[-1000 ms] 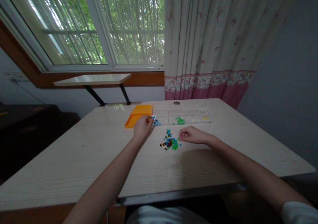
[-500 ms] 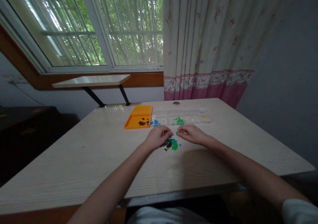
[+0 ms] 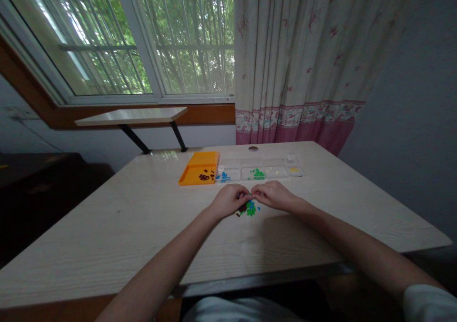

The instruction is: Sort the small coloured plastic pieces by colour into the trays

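Observation:
My left hand (image 3: 228, 200) and my right hand (image 3: 271, 196) meet fingertip to fingertip over a small heap of mixed beads (image 3: 249, 209), green, blue and brown, on the pale wooden table (image 3: 107, 236). Both hands are curled in a pinch; what the fingers hold is too small to make out. Farther back stands an orange tray (image 3: 200, 172) with several brown beads in it. Beside it lies a clear compartment tray (image 3: 262, 169) with blue beads (image 3: 223, 176), green beads (image 3: 257, 173) and yellow beads (image 3: 294, 169) in separate cells.
A small dark round thing (image 3: 253, 148) lies near the table's far edge. A narrow shelf on black brackets (image 3: 132, 116) hangs under the window. A flowered curtain (image 3: 303, 60) falls behind the table at the right. Dark furniture (image 3: 39, 188) stands at the left.
My left hand came back from the orange tray to the bead heap, leaving brown beads in the tray. My right hand edged left until its fingertips met the left hand's.

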{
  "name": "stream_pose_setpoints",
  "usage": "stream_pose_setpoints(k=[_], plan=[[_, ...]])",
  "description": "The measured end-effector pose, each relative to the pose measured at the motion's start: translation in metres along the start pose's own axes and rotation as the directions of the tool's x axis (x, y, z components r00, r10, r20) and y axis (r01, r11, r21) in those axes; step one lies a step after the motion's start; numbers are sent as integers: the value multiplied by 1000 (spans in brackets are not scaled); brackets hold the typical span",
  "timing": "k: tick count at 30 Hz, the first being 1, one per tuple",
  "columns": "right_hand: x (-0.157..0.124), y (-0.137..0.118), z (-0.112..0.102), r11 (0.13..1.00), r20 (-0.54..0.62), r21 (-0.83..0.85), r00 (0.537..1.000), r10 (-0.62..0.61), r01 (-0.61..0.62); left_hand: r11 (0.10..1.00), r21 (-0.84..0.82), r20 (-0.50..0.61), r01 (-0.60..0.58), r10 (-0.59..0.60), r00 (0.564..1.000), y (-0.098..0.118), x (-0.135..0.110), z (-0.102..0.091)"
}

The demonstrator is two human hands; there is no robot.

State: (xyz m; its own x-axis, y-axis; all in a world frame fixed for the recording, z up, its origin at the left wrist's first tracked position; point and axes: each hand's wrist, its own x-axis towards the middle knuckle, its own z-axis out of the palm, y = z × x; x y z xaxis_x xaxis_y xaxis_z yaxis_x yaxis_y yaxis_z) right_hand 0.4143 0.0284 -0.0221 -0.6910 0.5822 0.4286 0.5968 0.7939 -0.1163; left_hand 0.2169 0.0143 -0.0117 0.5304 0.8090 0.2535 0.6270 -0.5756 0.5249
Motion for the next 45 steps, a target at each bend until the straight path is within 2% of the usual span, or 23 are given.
stream_pose_setpoints(k=[21, 35, 41, 45], plan=[[-2, 2, 7, 998, -69, 57, 997, 35, -31, 988, 132, 25, -82, 79, 997, -5, 0, 1], [0, -1, 5, 994, -156, 107, 987, 35, -19, 997, -2, 16, -71, 71, 997, 2, -1, -4], [1, -4, 5, 993, -176, 117, 984, 39, -18, 997, -9, 13, -79, 79, 997, 4, 0, -3], [1, -6, 0, 995, -211, 98, 977, 33, -13, 998, -38, -10, -59, 59, 998, 1, 1, -11]])
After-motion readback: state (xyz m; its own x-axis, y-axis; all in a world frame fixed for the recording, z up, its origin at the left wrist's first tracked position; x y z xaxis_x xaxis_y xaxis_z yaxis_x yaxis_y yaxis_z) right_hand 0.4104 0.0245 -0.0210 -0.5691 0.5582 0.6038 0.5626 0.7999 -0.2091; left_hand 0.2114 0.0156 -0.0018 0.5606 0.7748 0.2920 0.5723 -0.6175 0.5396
